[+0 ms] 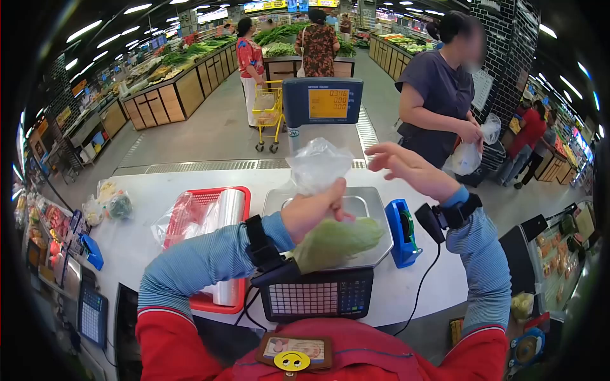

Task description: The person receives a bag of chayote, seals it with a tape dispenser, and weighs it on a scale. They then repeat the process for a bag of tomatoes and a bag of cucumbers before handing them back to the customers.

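My left hand [316, 211] is closed on the lower part of a clear plastic bag [319, 166], which stands up above the scale. Under that hand a pale green leafy vegetable [340, 243] lies on the metal pan of the scale [376, 202]. To the right, my right hand [406, 166] is raised with its fingers spread and nothing in them, a little apart from the bag. The scale's display [328, 103] is lit orange behind the bag, and its keypad [305, 298] faces me.
A red basket [202, 194] with a plastic roll [229, 219] sits left of the scale; a blue tape dispenser [399, 233] sits right. Bagged vegetables [119, 206] lie farther left. A person [438, 95] holding bags stands across the counter. A cable hangs from my right wrist.
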